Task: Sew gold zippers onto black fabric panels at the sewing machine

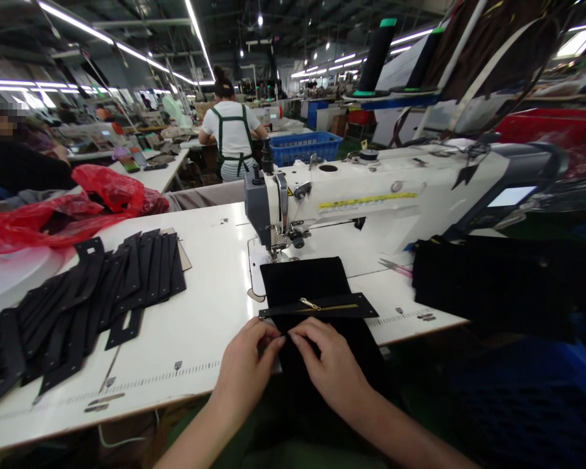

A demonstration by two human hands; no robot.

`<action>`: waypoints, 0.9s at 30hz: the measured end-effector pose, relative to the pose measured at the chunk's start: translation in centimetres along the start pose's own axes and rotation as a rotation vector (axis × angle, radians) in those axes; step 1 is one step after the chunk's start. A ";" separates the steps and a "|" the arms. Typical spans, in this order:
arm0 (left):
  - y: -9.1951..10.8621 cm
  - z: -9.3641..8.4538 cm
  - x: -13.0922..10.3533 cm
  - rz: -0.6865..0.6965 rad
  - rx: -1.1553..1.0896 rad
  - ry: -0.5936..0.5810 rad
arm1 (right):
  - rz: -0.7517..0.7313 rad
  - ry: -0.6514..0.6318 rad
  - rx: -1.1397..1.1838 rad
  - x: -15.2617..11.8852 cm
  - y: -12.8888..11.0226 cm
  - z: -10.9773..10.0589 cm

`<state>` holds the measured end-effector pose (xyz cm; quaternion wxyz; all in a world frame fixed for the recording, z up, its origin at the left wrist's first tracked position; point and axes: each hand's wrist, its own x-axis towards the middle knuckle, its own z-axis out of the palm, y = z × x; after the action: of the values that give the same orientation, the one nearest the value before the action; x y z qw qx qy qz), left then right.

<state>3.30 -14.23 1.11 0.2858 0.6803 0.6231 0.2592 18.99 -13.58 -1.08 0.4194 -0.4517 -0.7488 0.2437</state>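
Observation:
A black fabric panel (305,277) lies in front of the sewing machine (332,195), its far edge close to the presser foot. Across it runs a black strip (336,305) with a gold zipper and a metal zipper pull (310,303). My left hand (251,355) pinches the left edge of the black fabric just below the strip. Close beside it, my right hand (327,358) is pinched on the same fabric, fingertips nearly meeting the left ones. The lower part of the fabric hangs over the table's front edge.
Several black strips (127,280) lie piled on the left of the table (200,273), near a red plastic bag (112,189). Scissors (395,267) and a dark fabric stack (469,280) are on the right. A blue basket (305,146) and a co-worker (232,130) are beyond.

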 end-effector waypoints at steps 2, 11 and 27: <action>-0.4 -0.9 -0.1 0.005 0.036 -0.016 | -0.115 0.054 -0.085 0.3 0.4 -1.3; -4.0 -5.3 -0.3 0.434 0.498 0.170 | -0.279 -0.190 -0.536 0.3 5.9 -4.3; -5.6 -2.9 -5.5 0.664 0.522 0.028 | -0.628 -0.238 -0.673 -2.3 6.8 -4.0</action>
<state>-3.19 -19.15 -0.78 -0.0035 0.8902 0.4186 0.1799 26.18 -12.43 -4.96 0.2144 -0.2831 -0.9294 -0.1010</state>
